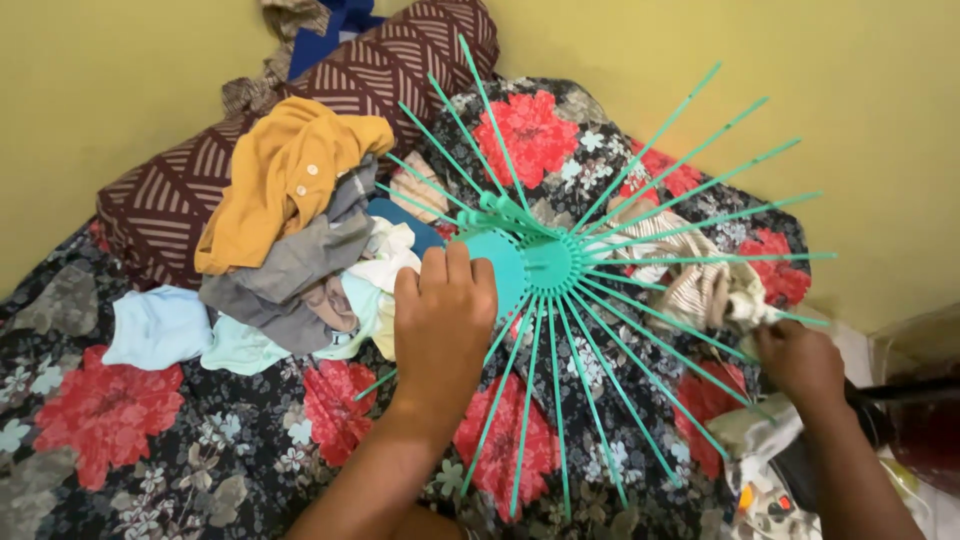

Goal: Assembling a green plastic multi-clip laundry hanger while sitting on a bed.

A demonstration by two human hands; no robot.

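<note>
A teal round clothes hanger (555, 265) with many thin spokes fanning out from a central hub lies tilted over the bed. My left hand (443, 320) grips its hub from the left side, fingers curled over the edge. My right hand (797, 358) pinches a beige striped cloth (700, 290) that hangs at the tip of a spoke on the right. To the left of the hanger sits a pile of small clothes (300, 250): a mustard top, grey pieces, pale green and white ones.
A dark bedsheet with red flowers (130, 420) covers the bed. A maroon patterned pillow (170, 200) leans on the yellow wall behind the pile. A light blue garment (155, 325) lies apart at left. Cluttered items (770, 500) sit at bottom right.
</note>
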